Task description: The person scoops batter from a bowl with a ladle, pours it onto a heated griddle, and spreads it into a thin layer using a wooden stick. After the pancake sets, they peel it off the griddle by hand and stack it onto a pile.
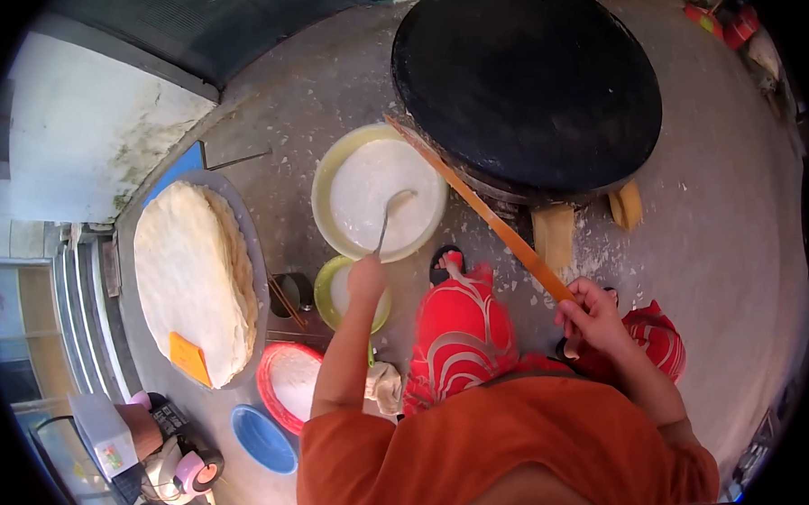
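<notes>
My left hand (367, 277) is closed round the handle of a ladle (386, 224), whose bowl end rests in the white batter inside a large cream basin (322, 193). Below that hand sits a smaller green bowl (322, 301), also with white contents. My right hand (594, 315) grips one end of a long, flat wooden stick (505, 230). The stick slants up to the left, its far end between the basin and a big round black griddle (524, 85). Nothing lies on the griddle's dark surface.
At left, a tall stack of thin flatbreads (189, 271) lies on a round board, with an orange scraper (189, 357) on top. A red basin (268, 385) of white powder and a blue basin (264, 439) stand near my left side. White flakes litter the floor.
</notes>
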Demonstrator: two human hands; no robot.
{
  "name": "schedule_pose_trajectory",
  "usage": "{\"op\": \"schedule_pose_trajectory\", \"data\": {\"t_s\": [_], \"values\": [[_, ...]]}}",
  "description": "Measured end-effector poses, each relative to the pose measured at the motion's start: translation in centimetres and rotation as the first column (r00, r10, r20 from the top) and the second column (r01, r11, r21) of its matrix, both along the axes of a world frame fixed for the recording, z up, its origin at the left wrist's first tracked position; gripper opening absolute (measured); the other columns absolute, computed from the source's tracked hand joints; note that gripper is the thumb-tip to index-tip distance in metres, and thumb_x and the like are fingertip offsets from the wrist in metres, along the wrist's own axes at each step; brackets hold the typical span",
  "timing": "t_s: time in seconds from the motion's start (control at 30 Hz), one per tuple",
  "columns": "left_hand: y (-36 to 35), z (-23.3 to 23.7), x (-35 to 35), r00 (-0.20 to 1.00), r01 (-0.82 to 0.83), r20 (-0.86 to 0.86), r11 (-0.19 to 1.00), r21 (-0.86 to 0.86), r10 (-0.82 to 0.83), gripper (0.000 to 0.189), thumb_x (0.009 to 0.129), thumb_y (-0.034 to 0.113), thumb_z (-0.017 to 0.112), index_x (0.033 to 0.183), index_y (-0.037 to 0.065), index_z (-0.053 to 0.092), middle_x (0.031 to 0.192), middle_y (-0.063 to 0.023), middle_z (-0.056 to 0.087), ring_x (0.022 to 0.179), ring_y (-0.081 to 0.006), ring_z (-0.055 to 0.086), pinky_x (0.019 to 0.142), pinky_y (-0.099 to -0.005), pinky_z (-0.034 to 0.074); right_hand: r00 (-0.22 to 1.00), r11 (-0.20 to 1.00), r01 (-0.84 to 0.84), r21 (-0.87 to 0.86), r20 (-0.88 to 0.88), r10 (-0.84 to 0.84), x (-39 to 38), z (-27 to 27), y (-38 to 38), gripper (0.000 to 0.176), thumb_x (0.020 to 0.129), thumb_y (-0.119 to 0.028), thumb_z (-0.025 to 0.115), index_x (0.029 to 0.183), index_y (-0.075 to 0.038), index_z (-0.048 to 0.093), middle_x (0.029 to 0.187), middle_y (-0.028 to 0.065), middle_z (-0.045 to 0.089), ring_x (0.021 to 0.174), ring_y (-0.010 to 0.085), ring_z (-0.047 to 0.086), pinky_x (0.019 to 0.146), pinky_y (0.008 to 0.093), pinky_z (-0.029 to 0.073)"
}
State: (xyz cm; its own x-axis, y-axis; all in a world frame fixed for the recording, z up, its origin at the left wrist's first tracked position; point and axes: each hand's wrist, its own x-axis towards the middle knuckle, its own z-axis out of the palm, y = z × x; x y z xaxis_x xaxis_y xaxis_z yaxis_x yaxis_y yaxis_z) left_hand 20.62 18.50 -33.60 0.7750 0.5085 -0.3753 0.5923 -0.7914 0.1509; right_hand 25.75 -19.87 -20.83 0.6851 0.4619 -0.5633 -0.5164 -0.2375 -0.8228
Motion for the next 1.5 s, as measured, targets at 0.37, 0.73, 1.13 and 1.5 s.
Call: {"op": "schedule_pose_trajectory", "data": {"t_s": [0.37,0.73,1.13,1.5], "values": [[2.3,-9.6,-1.4,0.963,-0.253,-0.068,0.793,-0.554,0.259,0.021,0.080,0.013,0.044,0.088,-0.004,0.054,0.063,-0.0148,0.054,0.055,-0.0251,0.053,0.046,-0.0345,0.041,0.998,0.999,0.041,0.023,0.049,-0.042,-0.2,-0.4,0.2,0.009,0.085,-0.008,0.049,0.092,-0.005,0.043,0.068,0.0029,0.056,0.047,0.0067,0.048,0.041,0.0179,0.035],[1.3,3.6,-2.8,0.551,-0.135,-0.730,-0.819,-0.557,0.405,0.026,0.090,0.019,0.039,0.102,-0.004,0.045,0.061,-0.0018,0.038,0.042,-0.0064,0.031,0.035,-0.0173,0.027,0.997,0.997,0.059,0.049,0.054,-0.061,0.1,0.2,0.9,0.010,0.087,-0.011,0.046,0.094,-0.007,0.042,0.068,0.0040,0.057,0.045,0.0066,0.048,0.038,0.0165,0.033],[1.7,14.3,-6.6,0.692,-0.002,-0.138,-0.190,-0.982,0.709,0.028,0.084,0.020,0.046,0.101,-0.002,0.048,0.059,-0.0094,0.049,0.038,-0.0093,0.036,0.033,-0.0193,0.026,0.995,0.993,0.064,0.099,0.071,-0.071,-0.1,0.6,0.5,0.021,0.091,-0.022,0.039,0.100,-0.005,0.048,0.066,0.0047,0.058,0.043,0.0066,0.046,0.038,0.0174,0.033],[-0.7,14.0,-4.6,0.599,-0.009,0.123,0.161,-0.987,0.791,0.024,0.087,0.020,0.046,0.097,-0.001,0.051,0.057,-0.0052,0.049,0.037,-0.0086,0.037,0.033,-0.0194,0.027,0.978,0.983,0.156,0.098,0.125,-0.168,0.0,0.1,0.2,0.024,0.090,-0.022,0.042,0.103,-0.004,0.052,0.068,0.0010,0.055,0.053,0.0043,0.046,0.047,0.0166,0.036]]}}
